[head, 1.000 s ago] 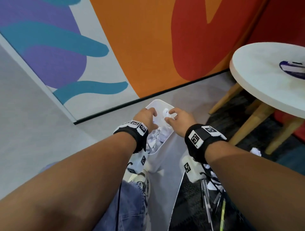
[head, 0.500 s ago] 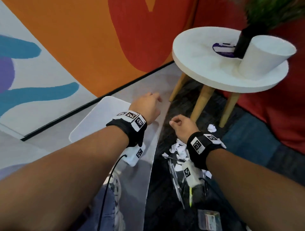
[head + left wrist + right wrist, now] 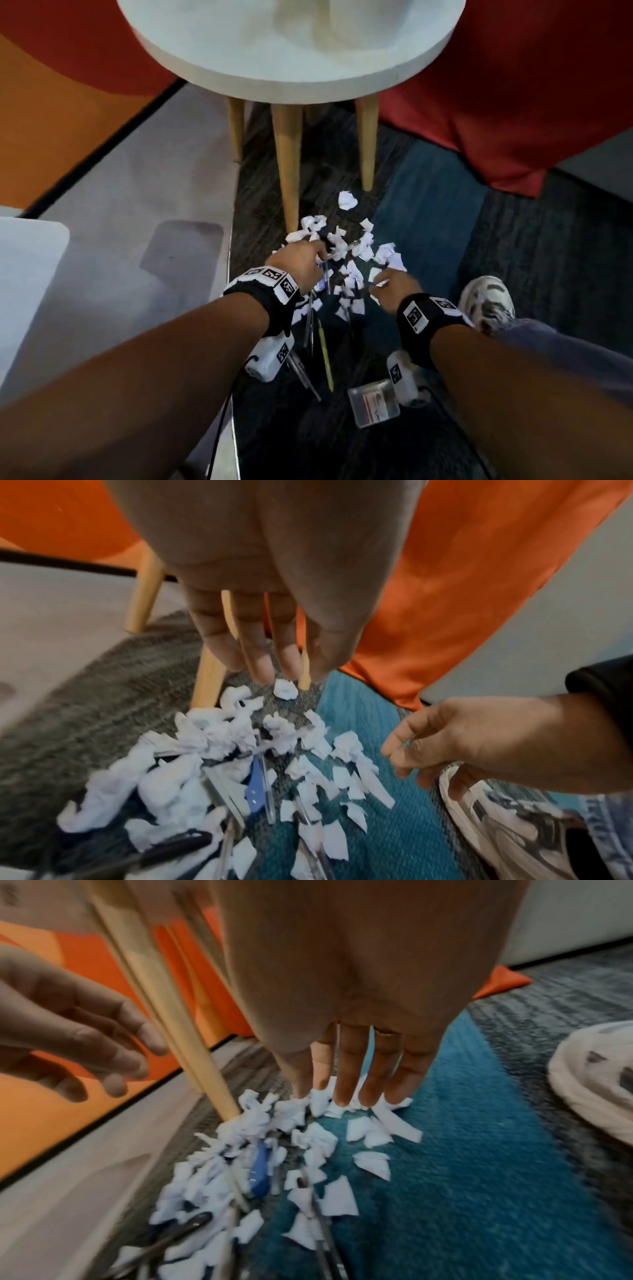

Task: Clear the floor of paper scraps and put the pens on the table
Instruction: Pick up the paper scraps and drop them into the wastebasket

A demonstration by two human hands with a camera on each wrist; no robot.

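Both hands hang low over the paper scraps [image 3: 346, 270], prob. to scoop a batch at once rather than pick bit by bit. The scraps lie heaped on the carpet [image 3: 513, 260] just in front of the round table [image 3: 287, 41], w/ the nearest wooden leg [image 3: 289, 164] touching the far-left edge of the heap and one crumpled ball [image 3: 347, 199] a little apart, toward the table legs. The left hand [image 3: 301, 263] comes in on the heap's left side; in the left wrist view its fingers [image 3: 260, 653] are straight, slightly spread, tips above the far scraps and not yet in contact, holding nothing. The right hand [image 3: 394, 287] is on the heap's right side; the right wrist view shows its fingers [image 3: 349, 1069] straight, side by side, tips down at or on the far-right edge of the scraps, where contact looks likely but blur makes it hard to confirm. So the pile sits between the two hands, mostly nearer than the fingertips, which fits a raking pull inward. Pens [image 3: 310, 322] are mixed in under and among the paper: clear-barrelled ones, a blue cap [image 3: 254, 791] mid-heap, a yellow pen [image 3: 324, 356] nearer the person. These could get dragged along w/ the scraps, so sorting will be needed. The white bin [image 3: 24, 274] stands at the left, on the pale floor off the carpet's left edge, well apart from the heap. A small clear packet [image 3: 375, 402] lies on the carpet near the person, and a sneaker [image 3: 488, 301] is planted right of the heap. No pens can be seen on the tabletop.
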